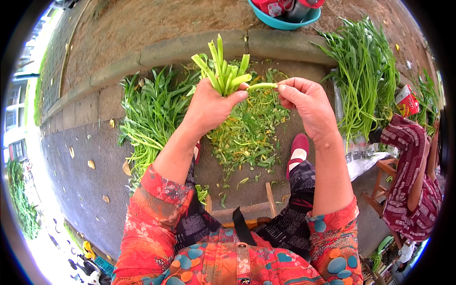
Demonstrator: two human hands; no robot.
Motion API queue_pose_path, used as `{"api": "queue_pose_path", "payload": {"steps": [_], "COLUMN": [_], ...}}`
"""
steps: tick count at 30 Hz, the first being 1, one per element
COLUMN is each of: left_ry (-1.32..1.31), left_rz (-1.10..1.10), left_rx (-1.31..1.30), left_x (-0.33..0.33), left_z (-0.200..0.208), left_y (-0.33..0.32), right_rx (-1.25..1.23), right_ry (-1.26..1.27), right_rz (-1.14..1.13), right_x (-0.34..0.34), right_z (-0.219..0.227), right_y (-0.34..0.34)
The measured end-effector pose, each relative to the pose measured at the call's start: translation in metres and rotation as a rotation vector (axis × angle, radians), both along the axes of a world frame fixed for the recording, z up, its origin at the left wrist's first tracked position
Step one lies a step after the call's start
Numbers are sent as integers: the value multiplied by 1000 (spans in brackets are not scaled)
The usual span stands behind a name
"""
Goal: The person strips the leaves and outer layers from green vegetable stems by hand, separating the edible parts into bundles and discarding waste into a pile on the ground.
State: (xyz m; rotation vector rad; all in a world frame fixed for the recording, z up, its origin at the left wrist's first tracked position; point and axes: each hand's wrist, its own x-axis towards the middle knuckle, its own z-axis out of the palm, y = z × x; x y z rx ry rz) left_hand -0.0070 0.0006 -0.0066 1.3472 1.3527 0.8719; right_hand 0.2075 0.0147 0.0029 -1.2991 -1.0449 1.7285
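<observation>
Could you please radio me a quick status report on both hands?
Left hand gripping green stalk bundle. Right hand pinching single stalk. No obstruction visible between them.

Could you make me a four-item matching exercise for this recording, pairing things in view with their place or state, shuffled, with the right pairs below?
Things
1. Bunch of stems
2. Single stem
3. Basin
4. Leaf scraps

Place or state
A. Scattered on the ground below the hands
B. Pinched in the right hand
C. Blue-green, at the picture's top edge
D. Gripped upright in the left hand

Right pairs: 1-D, 2-B, 3-C, 4-A
</observation>
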Motion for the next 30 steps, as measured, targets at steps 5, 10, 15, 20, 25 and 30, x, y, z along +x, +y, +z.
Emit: {"api": "queue_pose_path", "payload": {"steps": [5,10,15,20,25,30], "left_ry": [-17,-70,-180,-357,-649,-797], "left_rz": [-28,-47,-75,0,193,296], "left_rx": [-80,-212,-348,-431,-439,-412], "left_x": [2,4,4,0,-11,-22], "left_z": [6,9,13,9,1,-2], "left_y": [0,-1,0,2,10,18], "right_rx": [13,55,399,681,534,539], "right_ry": [-42,-142,-489,-632,-655,-732], "right_rz": [-6,-17,-21,-198,-133,-28], "right_x": [2,3,-5,-5,-3,-2], "right_z": [-3,-7,0,-4,-7,-7], "right_y": [0,1,-2,0,1,1]}}
